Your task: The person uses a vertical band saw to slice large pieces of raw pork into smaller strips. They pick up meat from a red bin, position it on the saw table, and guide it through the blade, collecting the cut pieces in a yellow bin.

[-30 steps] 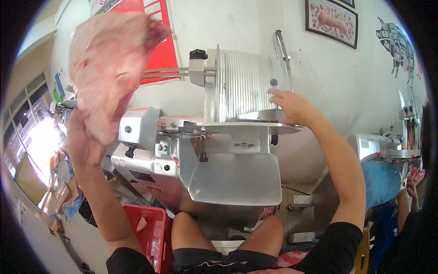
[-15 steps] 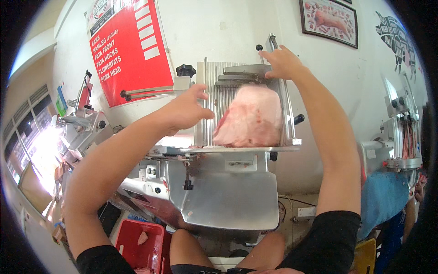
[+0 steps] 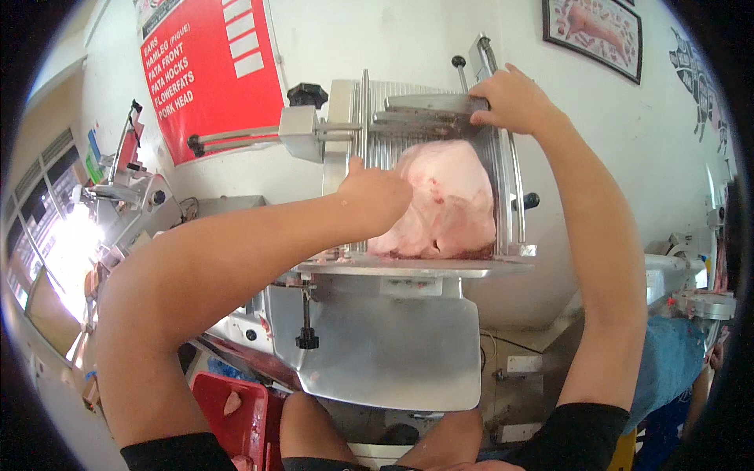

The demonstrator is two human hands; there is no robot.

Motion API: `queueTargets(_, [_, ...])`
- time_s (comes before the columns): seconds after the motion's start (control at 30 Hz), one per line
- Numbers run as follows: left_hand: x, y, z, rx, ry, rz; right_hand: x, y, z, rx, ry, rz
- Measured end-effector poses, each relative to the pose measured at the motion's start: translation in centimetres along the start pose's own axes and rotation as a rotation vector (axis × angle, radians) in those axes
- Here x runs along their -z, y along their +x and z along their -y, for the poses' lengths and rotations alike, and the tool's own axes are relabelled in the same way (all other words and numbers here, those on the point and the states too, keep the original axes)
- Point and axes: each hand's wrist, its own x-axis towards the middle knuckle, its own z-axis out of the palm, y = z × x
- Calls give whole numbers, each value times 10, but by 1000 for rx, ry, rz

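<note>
In the head view, a pale piece of raw meat [image 3: 452, 200] is borne on the slicer's ribbed carriage [image 3: 416, 88], behind what is taken for the blade [image 3: 495, 271]. Its left side is touched by the left hand [image 3: 378, 200]; those fingers are bent, but their tips are hidden and a grip cannot be told. The pusher plate's [image 3: 428, 104] right end is held between the thumb and half-curled fingers of the right hand [image 3: 514, 102]. If the carriage were shifted, the left fingers could be cut; unpinned, the meat might slide.

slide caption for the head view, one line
Left hand against a slab of meat on a metal slicer, right hand at its pusher plate.
</note>
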Motion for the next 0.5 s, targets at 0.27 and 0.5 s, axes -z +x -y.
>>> queueTargets(0.27, [38, -20, 1, -136, 46, -93, 8, -13, 11, -33, -17, -8])
queueTargets(0.5, [69, -83, 207, 334, -241, -492, 7, -10, 13, -41, -49, 21])
